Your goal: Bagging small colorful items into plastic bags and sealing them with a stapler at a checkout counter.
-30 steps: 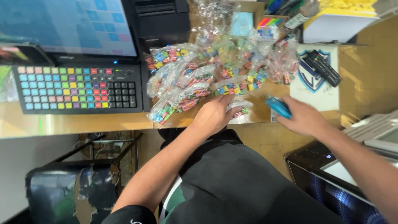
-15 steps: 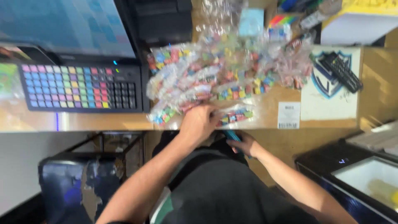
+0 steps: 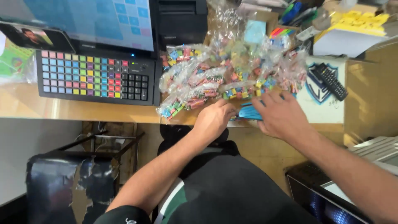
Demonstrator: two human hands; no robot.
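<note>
On the wooden counter (image 3: 83,111), my right hand (image 3: 282,116) has come back up from below the front edge with the blue stapler (image 3: 250,112) half closed in it, meeting my left hand (image 3: 213,120), now curled on the nearest candy packet (image 3: 195,101) there.

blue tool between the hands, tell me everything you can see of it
The blue tool looks like plastic, slim and long, lying roughly flat at the wooden counter's front edge. The right hand covers its far end; the left hand meets its near end. Clear bags of coloured sweets lie just behind it. Its exact kind is hidden.
</note>
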